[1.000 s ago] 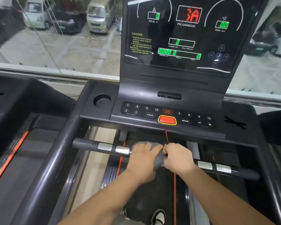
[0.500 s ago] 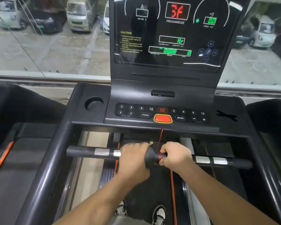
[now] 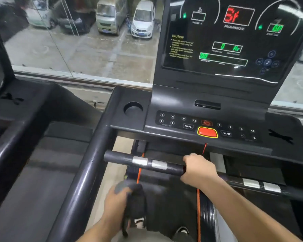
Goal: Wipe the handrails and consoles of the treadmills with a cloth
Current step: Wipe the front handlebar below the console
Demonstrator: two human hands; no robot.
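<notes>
Left hand (image 3: 118, 200) clutches cloth (image 3: 122, 188); right hand (image 3: 198, 169) grips handrail (image 3: 119, 157); we judge wiping mid-step; next, cloth onto its left end.

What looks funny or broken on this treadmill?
Nothing looks spilled or broken. One odd bit: a ragged black cross-shaped mark on the right side of the console, where the left side has a round cup holder. I cannot tell what it is.
</notes>
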